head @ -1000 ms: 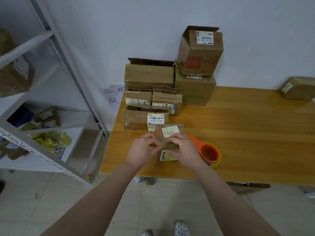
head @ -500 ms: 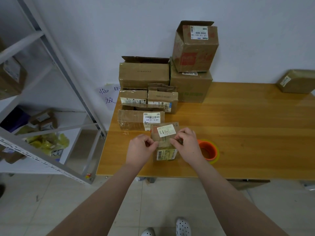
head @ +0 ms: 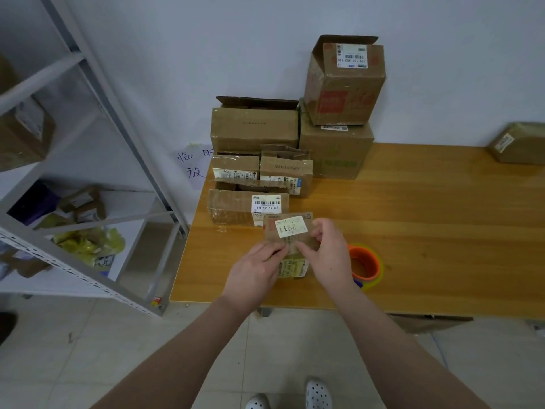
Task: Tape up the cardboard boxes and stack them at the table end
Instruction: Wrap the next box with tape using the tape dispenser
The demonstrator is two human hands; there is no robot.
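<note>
Left hand (head: 254, 268), right hand (head: 328, 252) pinch small box (head: 290, 229).

boxes (head: 254, 129) brown | tape roll (head: 364, 265) orange | table (head: 427, 219) wood-grain | shoes (head: 318, 394) white, dotted

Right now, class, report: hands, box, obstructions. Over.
Left hand, right hand hold small labelled box. Tape roll beside right hand. Box stack directly ahead.
</note>
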